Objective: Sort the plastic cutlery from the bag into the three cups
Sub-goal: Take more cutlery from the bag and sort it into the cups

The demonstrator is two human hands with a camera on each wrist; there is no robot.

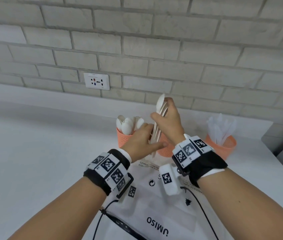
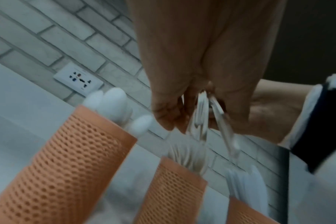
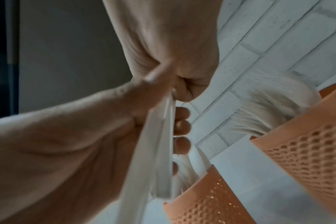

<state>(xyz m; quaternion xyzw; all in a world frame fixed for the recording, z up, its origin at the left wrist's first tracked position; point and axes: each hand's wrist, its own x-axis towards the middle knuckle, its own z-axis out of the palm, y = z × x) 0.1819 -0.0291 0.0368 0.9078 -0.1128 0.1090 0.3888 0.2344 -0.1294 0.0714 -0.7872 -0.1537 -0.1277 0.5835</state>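
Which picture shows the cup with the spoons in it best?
The head view: the spoon cup stands sharp and upright at the left of the row, its white spoon bowls showing above the rim. The left wrist view shows the same cup close but blurred and tilted. In the right wrist view I cannot tell which cup it is.

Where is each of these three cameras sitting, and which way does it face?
Head: worn on the head, looking forward and down at both forearms, the left hand and right hand holding a cutlery bundle over the bag.
Left wrist: looks along the left palm at three orange cups and the wall socket.
Right wrist: looks along the right palm at the bundle and both hands.
All three share the bundle and orange cups.
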